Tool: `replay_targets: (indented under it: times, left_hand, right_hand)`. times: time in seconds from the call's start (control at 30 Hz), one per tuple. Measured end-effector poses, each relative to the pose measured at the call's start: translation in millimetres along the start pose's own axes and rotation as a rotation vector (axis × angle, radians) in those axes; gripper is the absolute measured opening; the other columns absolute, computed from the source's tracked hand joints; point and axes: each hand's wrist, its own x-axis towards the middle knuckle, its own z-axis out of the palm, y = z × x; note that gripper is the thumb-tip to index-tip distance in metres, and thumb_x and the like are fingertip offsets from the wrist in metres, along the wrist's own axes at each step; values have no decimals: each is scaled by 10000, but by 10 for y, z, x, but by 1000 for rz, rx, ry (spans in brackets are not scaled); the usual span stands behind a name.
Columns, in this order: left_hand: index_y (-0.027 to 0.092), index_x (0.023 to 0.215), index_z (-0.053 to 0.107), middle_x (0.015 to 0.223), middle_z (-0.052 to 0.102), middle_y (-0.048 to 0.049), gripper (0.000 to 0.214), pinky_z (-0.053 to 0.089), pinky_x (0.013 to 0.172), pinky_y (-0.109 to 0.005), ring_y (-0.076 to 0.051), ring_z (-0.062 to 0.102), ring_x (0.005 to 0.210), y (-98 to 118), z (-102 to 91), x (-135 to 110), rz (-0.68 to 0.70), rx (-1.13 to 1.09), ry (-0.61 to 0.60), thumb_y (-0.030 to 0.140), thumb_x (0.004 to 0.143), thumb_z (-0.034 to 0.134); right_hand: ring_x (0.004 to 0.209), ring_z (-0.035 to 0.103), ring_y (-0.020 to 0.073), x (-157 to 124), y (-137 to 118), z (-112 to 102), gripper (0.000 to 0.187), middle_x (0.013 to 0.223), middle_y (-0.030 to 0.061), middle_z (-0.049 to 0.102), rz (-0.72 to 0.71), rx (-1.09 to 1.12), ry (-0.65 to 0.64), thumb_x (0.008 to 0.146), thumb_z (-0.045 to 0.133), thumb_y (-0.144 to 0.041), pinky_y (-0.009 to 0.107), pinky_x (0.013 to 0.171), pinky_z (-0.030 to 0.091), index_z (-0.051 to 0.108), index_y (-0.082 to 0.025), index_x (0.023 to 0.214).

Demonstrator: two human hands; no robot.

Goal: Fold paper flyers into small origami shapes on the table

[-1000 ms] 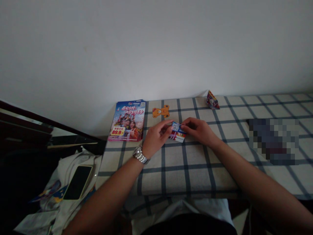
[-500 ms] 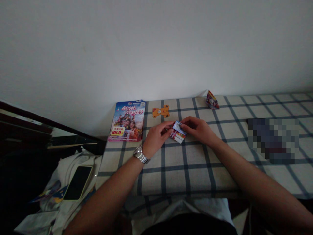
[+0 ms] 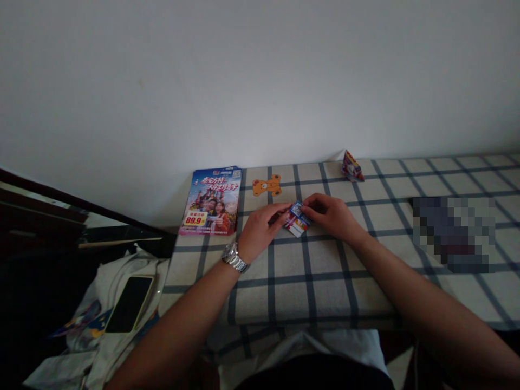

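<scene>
My left hand [image 3: 260, 228] and my right hand [image 3: 331, 215] meet over a small folded piece of printed paper [image 3: 297, 222] that rests on the checked tablecloth [image 3: 325, 281]. The paper shows blue, red and white print with a QR code. Both hands pinch it from opposite sides, fingers closed on its edges. A silver watch [image 3: 234, 258] is on my left wrist. A finished folded paper triangle [image 3: 351, 167] lies farther back near the wall.
A stack of colourful flyers [image 3: 212, 200] lies at the table's left rear corner, an orange bear cut-out [image 3: 267, 186] beside it. A phone [image 3: 129, 303] rests on white cloth at lower left. A blurred-out patch [image 3: 453, 233] sits on the right of the table.
The folded paper has turned slightly and got more compact between my fingers, and sits lower on the cloth. Both hands stayed in about the same place.
</scene>
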Motion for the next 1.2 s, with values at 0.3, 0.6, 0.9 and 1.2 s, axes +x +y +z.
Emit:
replay_targets:
  times: [0.3,0.6,0.9,1.2]
  left_hand:
    - [247,1188,724,1182,701,-61,194,550,1010,-418,-211,654,1102,-2,-3,1,184,187,10,266,1008,652]
    - [239,1103,757,1178,740,-41,141,553,959,-432,-209,687,1056,-79,60,-17,255,240,-52,273,1006,660]
    - [224,1070,755,1153,757,-31,160,538,973,-402,-200,682,1072,32,29,-21,345,206,-132,308,1026,626]
    - [255,1137,749,1192,754,-23,192,445,1154,-490,-205,680,1127,6,29,-26,305,261,-154,351,1029,622]
  right_hand:
    - [808,648,229,26,17,-18,90,855,51,725,-181,-335,83,935,716,-307,362,736,490,705,-222,906]
    - [852,630,240,34,47,-18,76,874,53,692,-227,-421,42,924,751,-272,376,802,487,737,-205,958]
    - [948,623,267,42,111,-17,236,1016,88,677,-331,-500,-48,974,683,-256,420,852,519,777,-253,1191]
    - [906,616,266,57,166,-26,184,971,92,656,-347,-495,25,964,688,-250,445,835,527,799,-227,1109]
